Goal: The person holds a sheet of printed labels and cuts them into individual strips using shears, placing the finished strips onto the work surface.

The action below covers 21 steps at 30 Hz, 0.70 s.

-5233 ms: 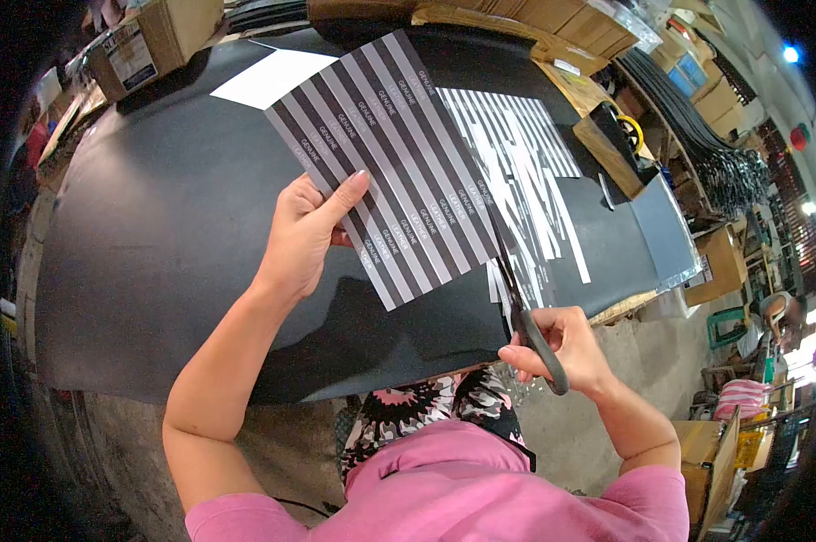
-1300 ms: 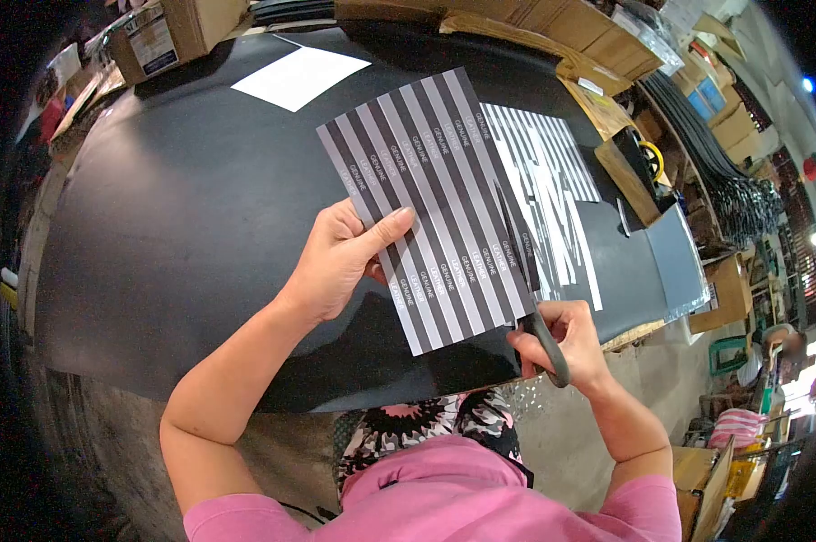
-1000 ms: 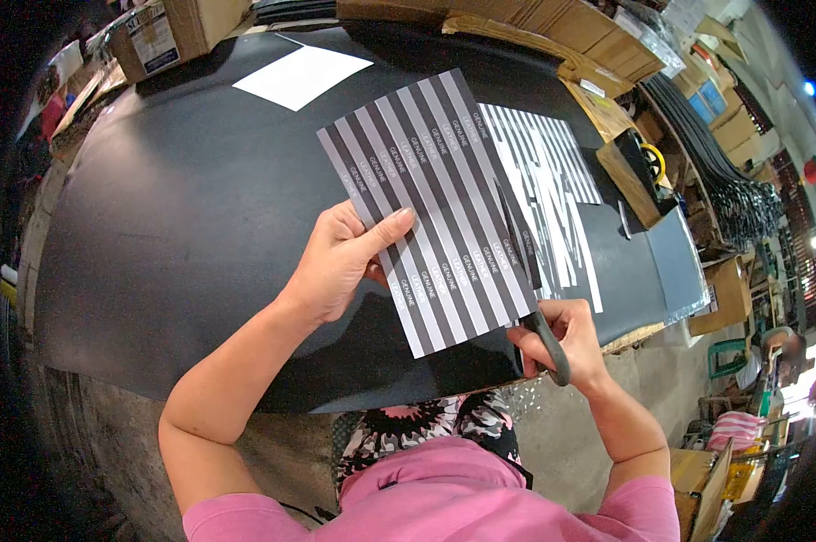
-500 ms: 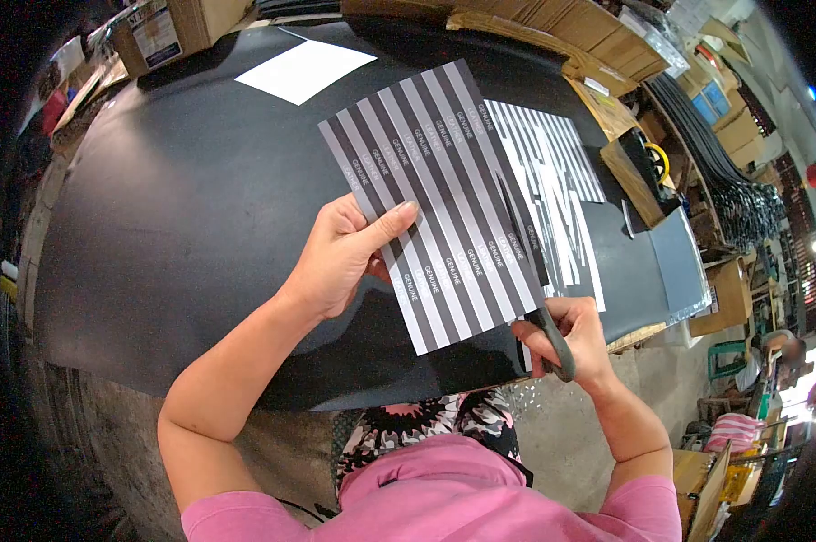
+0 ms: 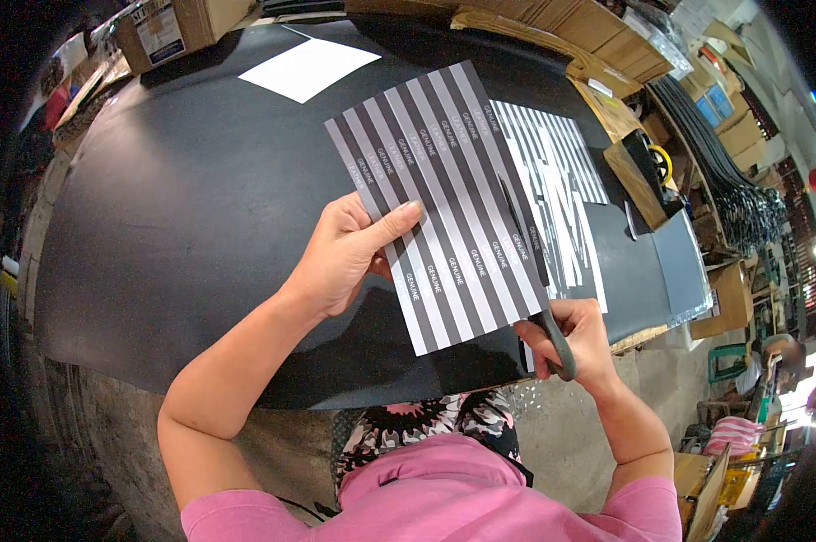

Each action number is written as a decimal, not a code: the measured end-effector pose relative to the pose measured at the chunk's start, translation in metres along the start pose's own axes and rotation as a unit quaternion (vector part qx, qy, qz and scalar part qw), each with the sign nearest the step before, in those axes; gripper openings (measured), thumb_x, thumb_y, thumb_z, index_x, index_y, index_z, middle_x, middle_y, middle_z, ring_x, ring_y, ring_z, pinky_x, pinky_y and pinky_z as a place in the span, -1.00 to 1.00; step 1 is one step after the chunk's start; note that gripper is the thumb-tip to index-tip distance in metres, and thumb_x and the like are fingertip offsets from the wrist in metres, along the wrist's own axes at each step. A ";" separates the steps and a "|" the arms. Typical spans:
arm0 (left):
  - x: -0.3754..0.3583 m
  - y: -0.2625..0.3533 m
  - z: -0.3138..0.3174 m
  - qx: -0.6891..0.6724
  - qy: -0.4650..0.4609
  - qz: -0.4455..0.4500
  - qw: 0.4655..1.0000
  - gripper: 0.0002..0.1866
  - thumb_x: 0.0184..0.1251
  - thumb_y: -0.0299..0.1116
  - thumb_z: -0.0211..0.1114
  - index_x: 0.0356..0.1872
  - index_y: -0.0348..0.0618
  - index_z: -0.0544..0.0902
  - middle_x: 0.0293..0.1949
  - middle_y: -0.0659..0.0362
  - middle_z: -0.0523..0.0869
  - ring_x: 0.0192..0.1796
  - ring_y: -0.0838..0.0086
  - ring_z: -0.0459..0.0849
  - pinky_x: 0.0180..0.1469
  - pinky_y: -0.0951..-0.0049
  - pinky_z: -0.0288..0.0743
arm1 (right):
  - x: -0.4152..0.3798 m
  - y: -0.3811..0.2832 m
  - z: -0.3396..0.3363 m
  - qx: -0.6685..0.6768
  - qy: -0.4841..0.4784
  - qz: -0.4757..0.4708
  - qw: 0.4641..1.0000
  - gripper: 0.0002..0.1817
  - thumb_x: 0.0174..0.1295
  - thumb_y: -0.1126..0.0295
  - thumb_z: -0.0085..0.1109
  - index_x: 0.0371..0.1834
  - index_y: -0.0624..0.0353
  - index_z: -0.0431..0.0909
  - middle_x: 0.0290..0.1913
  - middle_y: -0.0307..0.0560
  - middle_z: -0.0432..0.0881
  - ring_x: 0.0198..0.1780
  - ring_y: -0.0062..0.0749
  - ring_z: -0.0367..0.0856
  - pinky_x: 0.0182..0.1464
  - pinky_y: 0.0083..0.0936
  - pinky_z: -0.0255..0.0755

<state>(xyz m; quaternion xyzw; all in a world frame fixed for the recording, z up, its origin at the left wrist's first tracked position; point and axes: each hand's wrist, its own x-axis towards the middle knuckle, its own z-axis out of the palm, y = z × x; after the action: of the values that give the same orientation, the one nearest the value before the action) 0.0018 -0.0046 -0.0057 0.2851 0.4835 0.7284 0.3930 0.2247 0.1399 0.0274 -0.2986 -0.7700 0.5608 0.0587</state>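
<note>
My left hand (image 5: 354,248) grips the left edge of a striped sheet (image 5: 439,208), thumb on top and fingers underneath. The sheet has grey and white stripes printed with "GENUINE LEATHER". In my right hand (image 5: 575,343) is a pair of scissors (image 5: 559,343), fingers wrapped in the dark handles. Their blades lie along the sheet's right edge, pointing away from me, with a narrow strip at that side. Beyond the scissors, a pile of cut strips (image 5: 561,212) rests on the black table surface (image 5: 182,217), partly over another striped sheet (image 5: 588,172).
A blank white sheet (image 5: 308,70) lies at the table's far side. Cardboard boxes (image 5: 168,36) stand along the back. To the right are a tape dispenser (image 5: 643,172), a grey sheet (image 5: 683,262) and hanging black strips (image 5: 710,154). Another person (image 5: 778,361) sits at far right.
The scene has shifted very slightly in view. Both hands keep the same hold on the striped sheet and the scissors, with little visible movement.
</note>
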 end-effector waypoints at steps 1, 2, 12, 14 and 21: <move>0.000 0.000 0.000 -0.004 0.000 -0.001 1.000 -0.71 0.32 -0.24 0.18 -0.14 -0.29 0.49 -0.37 0.05 0.69 -0.44 0.53 0.72 -0.53 0.56 0.66 | 0.000 0.001 0.000 0.000 0.000 0.000 1.000 -0.69 0.05 0.33 0.36 -0.69 0.27 0.50 -0.76 -0.27 0.46 -0.75 -0.66 0.44 -0.75 -0.69 0.22; 0.000 0.000 0.000 -0.004 0.001 -0.001 1.000 -0.71 0.32 -0.24 0.18 -0.14 -0.29 0.49 -0.37 0.05 0.69 -0.44 0.53 0.72 -0.53 0.56 0.66 | 0.000 0.000 0.000 0.008 0.001 0.004 1.000 -0.68 0.05 0.33 0.35 -0.69 0.27 0.50 -0.77 -0.27 0.45 -0.76 -0.66 0.44 -0.75 -0.68 0.21; 0.001 -0.002 -0.001 -0.008 -0.007 -0.005 1.000 -0.72 0.32 -0.25 0.17 -0.15 -0.28 0.49 -0.38 0.06 0.69 -0.43 0.52 0.72 -0.50 0.57 0.67 | 0.000 0.001 0.001 0.004 0.007 0.012 1.000 -0.66 0.07 0.31 0.35 -0.73 0.24 0.47 -0.79 -0.28 0.43 -0.77 -0.66 0.43 -0.76 -0.67 0.20; 0.001 -0.002 -0.001 -0.011 -0.006 -0.003 1.000 -0.73 0.32 -0.25 0.16 -0.15 -0.28 0.49 -0.38 0.06 0.69 -0.42 0.52 0.72 -0.50 0.57 0.67 | 0.001 0.003 0.001 0.001 0.009 0.011 1.000 -0.65 0.06 0.31 0.35 -0.73 0.25 0.47 -0.80 -0.28 0.43 -0.77 -0.66 0.43 -0.76 -0.67 0.20; 0.001 -0.004 -0.002 -0.023 -0.009 -0.011 1.000 -0.72 0.32 -0.26 0.17 -0.14 -0.30 0.48 -0.36 0.05 0.69 -0.41 0.53 0.73 -0.49 0.56 0.68 | 0.001 0.004 0.001 0.002 0.014 0.026 1.000 -0.65 0.06 0.30 0.35 -0.73 0.26 0.47 -0.79 -0.26 0.44 -0.77 -0.65 0.44 -0.76 -0.67 0.22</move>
<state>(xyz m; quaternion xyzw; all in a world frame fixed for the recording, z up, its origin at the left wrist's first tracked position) 0.0009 -0.0033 -0.0100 0.2769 0.4663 0.7323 0.4119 0.2250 0.1399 0.0235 -0.3264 -0.7598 0.5596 0.0554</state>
